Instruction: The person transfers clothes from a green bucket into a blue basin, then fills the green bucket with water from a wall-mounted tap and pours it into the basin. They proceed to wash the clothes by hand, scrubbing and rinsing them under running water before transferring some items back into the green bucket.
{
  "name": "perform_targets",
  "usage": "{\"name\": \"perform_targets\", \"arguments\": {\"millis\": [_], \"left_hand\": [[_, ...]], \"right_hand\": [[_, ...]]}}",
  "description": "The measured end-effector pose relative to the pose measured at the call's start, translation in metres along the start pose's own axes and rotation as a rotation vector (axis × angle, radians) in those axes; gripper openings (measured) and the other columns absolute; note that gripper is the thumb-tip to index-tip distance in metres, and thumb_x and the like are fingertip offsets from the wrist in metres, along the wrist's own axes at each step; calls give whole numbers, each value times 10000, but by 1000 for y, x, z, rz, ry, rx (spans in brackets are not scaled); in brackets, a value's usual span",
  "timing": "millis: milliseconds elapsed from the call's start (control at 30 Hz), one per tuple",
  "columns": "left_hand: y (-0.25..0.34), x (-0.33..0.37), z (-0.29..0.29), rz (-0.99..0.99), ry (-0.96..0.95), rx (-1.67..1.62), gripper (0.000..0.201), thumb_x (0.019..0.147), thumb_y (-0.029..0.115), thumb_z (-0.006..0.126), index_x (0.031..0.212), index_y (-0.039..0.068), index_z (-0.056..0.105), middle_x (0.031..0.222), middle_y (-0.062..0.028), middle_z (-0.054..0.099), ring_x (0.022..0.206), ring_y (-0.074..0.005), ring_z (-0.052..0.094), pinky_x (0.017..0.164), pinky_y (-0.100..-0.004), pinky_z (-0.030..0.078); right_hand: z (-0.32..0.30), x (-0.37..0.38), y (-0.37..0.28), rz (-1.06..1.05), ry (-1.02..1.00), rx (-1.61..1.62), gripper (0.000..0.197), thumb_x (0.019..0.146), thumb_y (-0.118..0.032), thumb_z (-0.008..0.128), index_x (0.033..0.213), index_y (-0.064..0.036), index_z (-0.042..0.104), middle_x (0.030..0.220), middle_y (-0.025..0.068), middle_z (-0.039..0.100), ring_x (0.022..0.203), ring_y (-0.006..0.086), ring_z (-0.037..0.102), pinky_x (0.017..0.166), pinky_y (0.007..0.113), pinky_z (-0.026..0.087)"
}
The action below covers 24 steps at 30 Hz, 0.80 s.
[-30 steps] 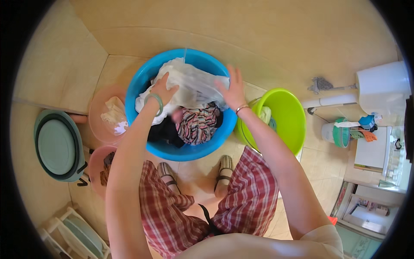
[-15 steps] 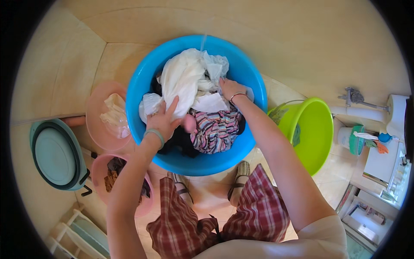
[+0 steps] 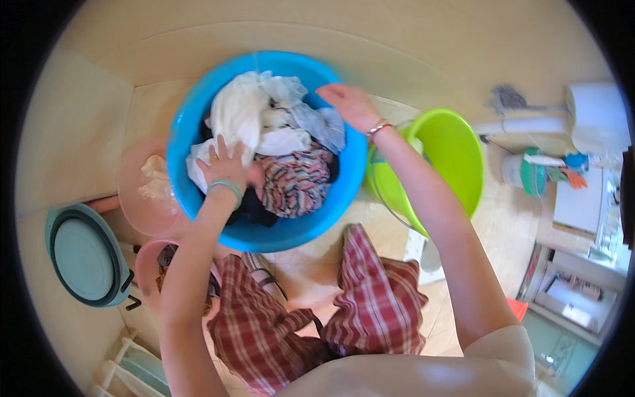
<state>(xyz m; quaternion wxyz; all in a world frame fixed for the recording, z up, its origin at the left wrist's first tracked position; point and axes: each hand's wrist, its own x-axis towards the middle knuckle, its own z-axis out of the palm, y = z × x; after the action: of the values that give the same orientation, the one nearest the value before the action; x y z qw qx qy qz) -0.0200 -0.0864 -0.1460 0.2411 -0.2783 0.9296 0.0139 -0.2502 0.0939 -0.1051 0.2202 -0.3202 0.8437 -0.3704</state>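
A large blue tub point(image 3: 264, 239) holds a heap of laundry. White cloth point(image 3: 236, 112) lies at its far side, with thin whitish see-through material point(image 3: 317, 122) beside it. Nearer me is a bunched striped garment point(image 3: 296, 182), with black cloth point(image 3: 254, 210) next to it. My left hand point(image 3: 227, 169) is spread over the white cloth at the heap's left side, holding nothing. Above the tub's far right rim is my right hand point(image 3: 354, 107), slightly blurred, off the laundry. Its fingers stretch leftward and nothing shows in them.
A lime-green bucket point(image 3: 456, 159) with a wire handle stands right of the tub. Two pink basins point(image 3: 132, 192) with cloth in them are at left, near a folded grey-green basin point(image 3: 86, 261) against the wall. A white pipe point(image 3: 529, 126) runs along the right wall.
My right hand has lifted off the laundry to above the tub's right rim. My left hand stays on the white cloth. The view has turned rightward, and my right leg has shifted.
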Motion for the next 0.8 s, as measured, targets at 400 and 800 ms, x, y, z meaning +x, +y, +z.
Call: {"name": "perform_targets", "arguments": {"millis": [400,800], "left_hand": [[163,-63,-84,630,-17,-825,349,849,285,611,1141,94,611,1113,-181,612,1013,-316,595,869,-385,469],[186,-88,-51,600,-108,-910,331,854,280,622,1133,102,623,955,-124,670,812,-215,633,755,-331,501]], "right_hand": [[-96,-190,177,723,-240,-629,410,786,-380,665,1046,-64,648,1104,179,625,946,300,631,811,393,503],[-61,-159,205,673,241,-35,910,700,-307,766,1419,-72,260,1330,208,462,1119,361,540,931,392,458]]}}
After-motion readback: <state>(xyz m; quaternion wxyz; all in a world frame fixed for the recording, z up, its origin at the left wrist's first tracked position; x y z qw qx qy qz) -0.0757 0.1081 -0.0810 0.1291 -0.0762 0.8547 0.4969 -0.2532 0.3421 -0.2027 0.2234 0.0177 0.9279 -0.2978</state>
